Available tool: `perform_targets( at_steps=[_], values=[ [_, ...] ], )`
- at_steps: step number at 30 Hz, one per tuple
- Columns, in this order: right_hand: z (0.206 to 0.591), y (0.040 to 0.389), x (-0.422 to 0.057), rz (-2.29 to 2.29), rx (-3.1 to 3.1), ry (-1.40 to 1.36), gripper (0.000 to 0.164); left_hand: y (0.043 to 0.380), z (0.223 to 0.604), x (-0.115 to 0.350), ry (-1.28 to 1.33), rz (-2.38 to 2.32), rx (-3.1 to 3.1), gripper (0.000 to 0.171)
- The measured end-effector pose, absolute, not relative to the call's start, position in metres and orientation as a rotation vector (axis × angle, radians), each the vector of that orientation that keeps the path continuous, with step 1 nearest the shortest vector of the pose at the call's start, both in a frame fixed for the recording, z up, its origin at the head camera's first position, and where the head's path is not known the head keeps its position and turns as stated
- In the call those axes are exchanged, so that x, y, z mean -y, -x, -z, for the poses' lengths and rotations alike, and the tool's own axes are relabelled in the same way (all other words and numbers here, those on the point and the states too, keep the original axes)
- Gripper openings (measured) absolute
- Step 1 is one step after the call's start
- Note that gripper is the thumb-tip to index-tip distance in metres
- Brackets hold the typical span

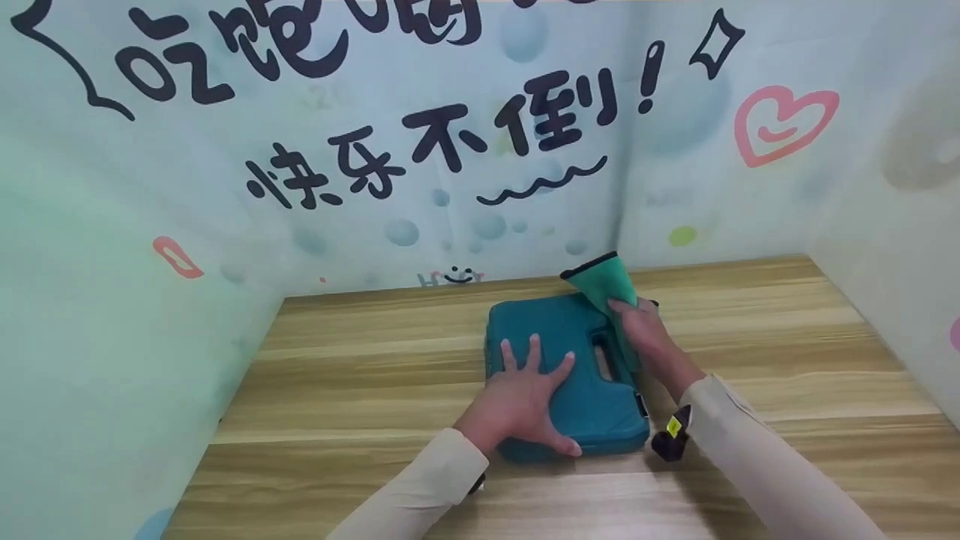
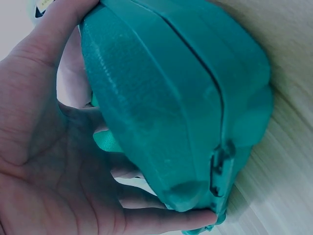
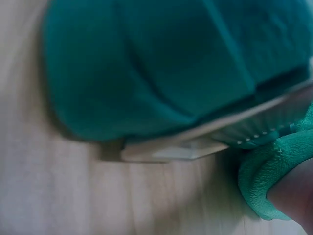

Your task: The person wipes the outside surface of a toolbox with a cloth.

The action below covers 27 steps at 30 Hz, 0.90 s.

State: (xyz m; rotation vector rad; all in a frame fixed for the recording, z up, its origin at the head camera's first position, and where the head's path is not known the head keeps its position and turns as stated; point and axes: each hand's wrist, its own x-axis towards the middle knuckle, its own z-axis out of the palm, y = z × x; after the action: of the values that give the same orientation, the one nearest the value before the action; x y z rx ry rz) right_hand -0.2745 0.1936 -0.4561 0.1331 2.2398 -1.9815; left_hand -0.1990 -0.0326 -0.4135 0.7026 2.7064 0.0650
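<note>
While my spread left hand (image 1: 521, 401) is resting on teal case (image 1: 596, 411), my right hand (image 1: 651, 337) is grasping green cloth (image 1: 606, 281); I'm judging firm bracing, even strokes best.

From my feed I read the case (image 1: 596, 416) as hard plastic, its broad face finely grained and mostly matt, its rim smoother. The latch (image 2: 221, 169) looks plastic too. The cloth (image 1: 602, 280) appears soft, fuzzy and matt, with a flat dark edging (image 1: 590, 265). I see a wood-grained surface (image 1: 367, 390), smooth, faintly glossy near the front. The printed backdrop (image 1: 360, 240) looks smooth, lightly creased; I can't tell fabric from film.
</note>
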Motion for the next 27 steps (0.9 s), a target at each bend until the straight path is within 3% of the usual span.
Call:
perform_targets(
  at_steps=[13, 27],
  values=[
    [0.462, 0.263, -0.194, 2.043, -2.249, -0.111, 0.052, 0.201, 0.417, 0.034, -0.752, -0.103, -2.711, 0.122],
    [0.465, 0.208, -0.194, 2.061, -2.217, -0.169, 0.052, 0.201, 0.419, 0.034, -0.735, -0.064, -2.740, 0.124]
  ],
)
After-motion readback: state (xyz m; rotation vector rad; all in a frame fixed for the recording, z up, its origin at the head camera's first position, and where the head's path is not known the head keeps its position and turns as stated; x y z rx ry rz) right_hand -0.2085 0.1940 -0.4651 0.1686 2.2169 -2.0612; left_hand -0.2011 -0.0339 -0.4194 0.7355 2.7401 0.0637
